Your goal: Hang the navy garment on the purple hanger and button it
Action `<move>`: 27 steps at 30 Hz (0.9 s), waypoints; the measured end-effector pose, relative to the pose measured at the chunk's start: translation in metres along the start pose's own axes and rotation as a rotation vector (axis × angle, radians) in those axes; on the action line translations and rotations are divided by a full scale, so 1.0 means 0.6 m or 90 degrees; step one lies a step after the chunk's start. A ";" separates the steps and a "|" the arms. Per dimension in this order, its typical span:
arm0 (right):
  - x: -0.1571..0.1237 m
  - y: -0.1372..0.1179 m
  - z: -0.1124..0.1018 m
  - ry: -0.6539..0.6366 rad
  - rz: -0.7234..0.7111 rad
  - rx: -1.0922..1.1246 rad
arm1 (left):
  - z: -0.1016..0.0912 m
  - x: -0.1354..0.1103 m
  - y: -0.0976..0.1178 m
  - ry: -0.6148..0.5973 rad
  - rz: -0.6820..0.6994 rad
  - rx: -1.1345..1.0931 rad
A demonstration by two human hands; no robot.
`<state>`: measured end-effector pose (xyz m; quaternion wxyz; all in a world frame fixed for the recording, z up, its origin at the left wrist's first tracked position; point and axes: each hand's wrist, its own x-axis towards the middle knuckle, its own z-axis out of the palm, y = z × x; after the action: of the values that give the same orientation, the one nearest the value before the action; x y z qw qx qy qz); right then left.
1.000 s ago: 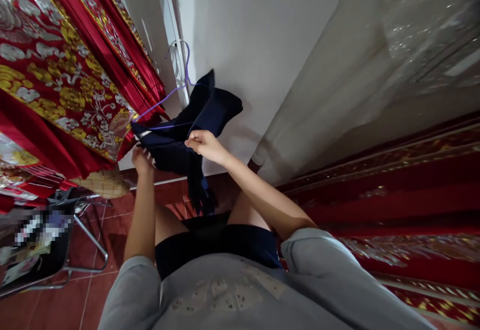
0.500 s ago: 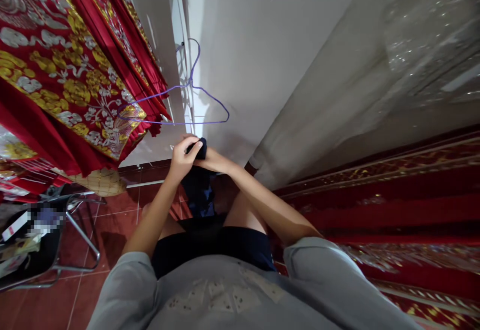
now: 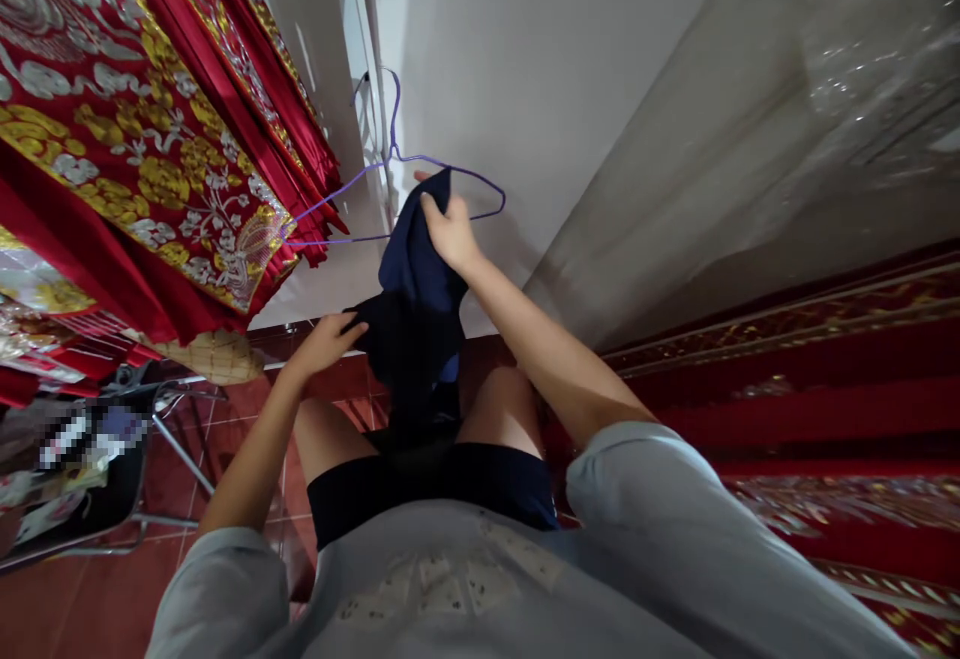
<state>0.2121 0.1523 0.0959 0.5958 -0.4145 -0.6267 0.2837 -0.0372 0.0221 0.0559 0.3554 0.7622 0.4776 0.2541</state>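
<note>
Garment [image 3: 420, 264] pinched by the left hand [image 3: 328, 341] and right hand [image 3: 454, 231] seems mid-fitting to the purple hanger [image 3: 394, 151], calling next for even draping.

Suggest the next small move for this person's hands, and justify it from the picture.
Perhaps ease the upper end of the dark cloth over the purple hanger: the right hand holds that end up at the hanger, while the left hand grips a lower part and could guide it.

Red-tiled floor [image 3: 97, 599] with pale joints, a black chair [image 3: 112, 504] on metal legs standing over there at left, its seat strewn with pale items [image 3: 45, 527], others too blurred to name
</note>
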 end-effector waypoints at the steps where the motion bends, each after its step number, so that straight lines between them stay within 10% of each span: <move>1: 0.006 0.015 0.012 -0.020 0.064 -0.010 | -0.010 -0.004 0.005 0.016 -0.013 -0.016; 5: -0.005 0.061 0.025 -0.125 0.222 -0.092 | -0.049 -0.024 0.025 -0.008 -0.045 -0.038; 11: -0.042 0.075 -0.061 0.011 0.149 -0.136 | -0.090 -0.038 0.008 0.181 -0.048 0.182; 17: -0.048 0.044 -0.109 0.052 0.105 -0.162 | -0.139 0.046 0.036 0.345 0.087 0.264; 27: -0.088 0.012 -0.099 -0.035 0.064 -0.154 | -0.135 0.148 0.106 0.224 0.205 0.132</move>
<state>0.2689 0.1024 0.0704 0.5091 -0.5060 -0.6511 0.2467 -0.0245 0.1082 0.1604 0.1419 0.8047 0.4284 0.3857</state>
